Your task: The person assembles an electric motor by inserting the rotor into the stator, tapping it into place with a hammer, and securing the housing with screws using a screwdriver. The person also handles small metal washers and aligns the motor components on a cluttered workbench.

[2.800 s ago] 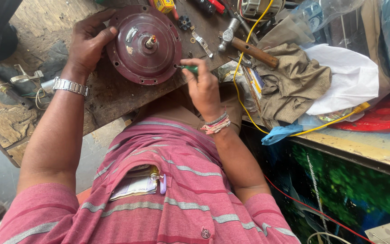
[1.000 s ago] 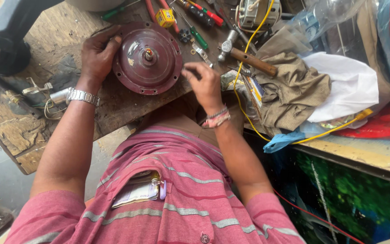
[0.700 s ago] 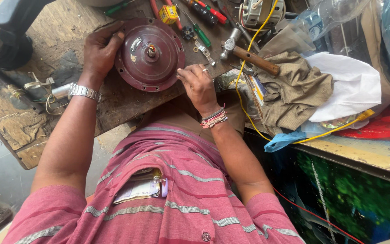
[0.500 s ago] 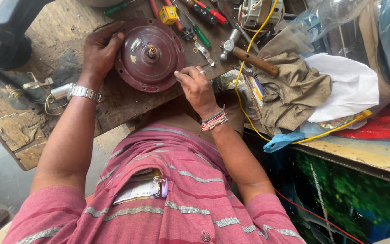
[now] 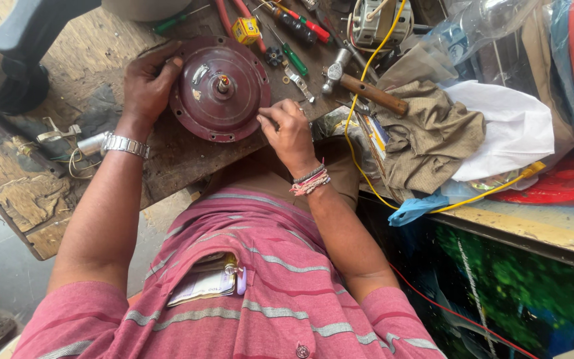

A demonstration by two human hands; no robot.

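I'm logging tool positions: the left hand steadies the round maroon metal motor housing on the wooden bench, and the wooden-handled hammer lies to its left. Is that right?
Not quite. In the head view the left hand does steady the round maroon metal motor housing on the wooden bench, but the wooden-handled hammer lies to its right, beyond the right hand, not to its left.

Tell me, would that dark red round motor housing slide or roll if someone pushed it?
The round motor housing lies flat on the wooden bench, so it would probably slide, not roll. It looks like metal, so likely stiff and heavy for its size. The left hand grips its rim while the right hand works at its edge, suggesting it might shift or turn otherwise.
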